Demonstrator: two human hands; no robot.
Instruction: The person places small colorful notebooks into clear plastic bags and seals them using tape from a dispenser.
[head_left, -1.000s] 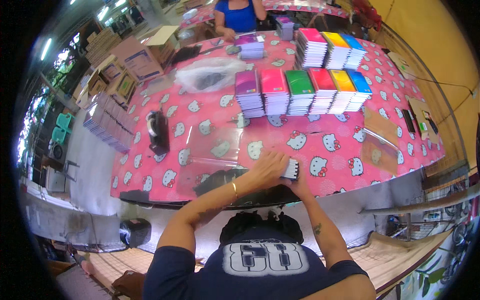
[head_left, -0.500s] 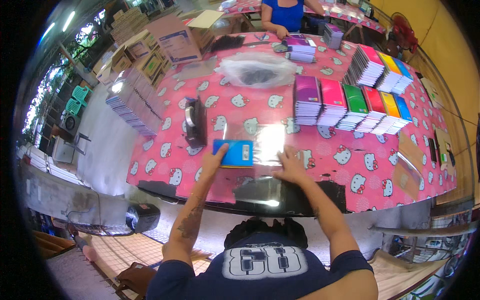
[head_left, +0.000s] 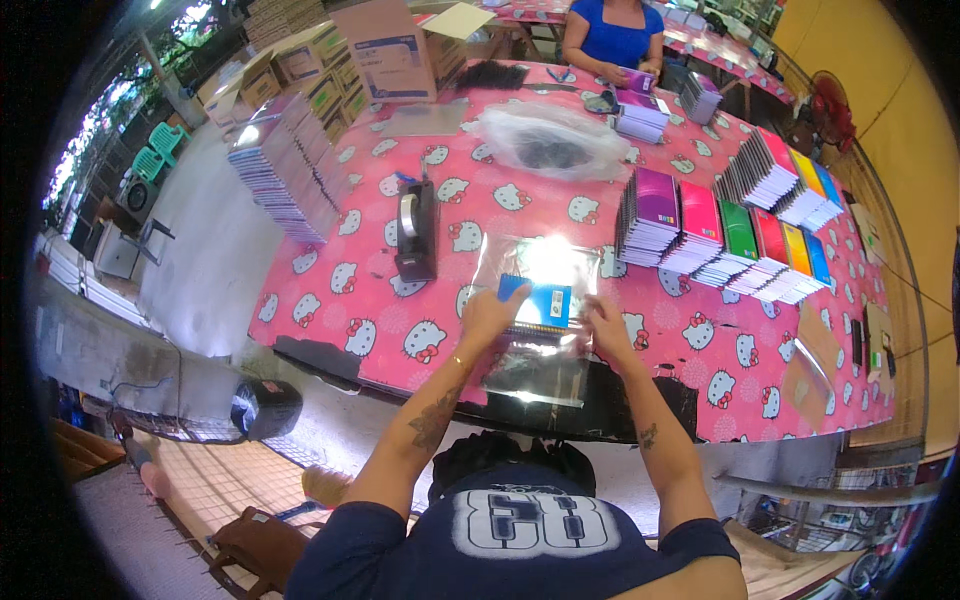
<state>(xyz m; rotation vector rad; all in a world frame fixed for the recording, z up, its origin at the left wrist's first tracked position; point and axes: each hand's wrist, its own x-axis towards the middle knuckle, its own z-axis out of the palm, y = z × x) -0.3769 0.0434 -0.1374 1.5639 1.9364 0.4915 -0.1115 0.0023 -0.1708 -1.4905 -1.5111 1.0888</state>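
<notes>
1. Across the foreground, from near edge to far edge: worktable (head_left: 390,335) under a pink cat-print cover, torn to black along the near edge.
2. Far edge, right of middle: co-worker in a blue shirt (head_left: 620,35), hands at a purple notebook pile (head_left: 640,115).
3. Far left corner: large brown carton (head_left: 395,65), flaps raised, probably for easy access.
4. Left edge: tall notebook stack (head_left: 285,170), edges outward; its support is not clear.
5. Toward the right edge: two rows of notebook stacks (head_left: 740,235). Front row runs purple, pink, green, red, yellow, blue; grouped by cover, presumably so each colour can be picked out at a glance.
6. Far half, near the middle: clear plastic bag (head_left: 590,140), slack and crumpled.
7. Middle of the near edge: transparent plastic sheet (head_left: 555,370), spread flat, squarely before the wearer, likely so both hands reach it.
8. Left of the sheet: black tape dispenser (head_left: 415,235), apparently stationed for the left hand's reach.
9. Right hand (head_left: 610,330): fingers bent at the sheet's right margin, seemingly steadying it; whether film is pinched is not clear.
10. Left hand (head_left: 487,320): gripping the notebook's left side, thumb over the cover, apparently to keep it straight.
11. Blue spiral notebook (head_left: 548,300): over the sheet, between the hands, inward from the near edge; yellowish strip beneath its cover.
</notes>
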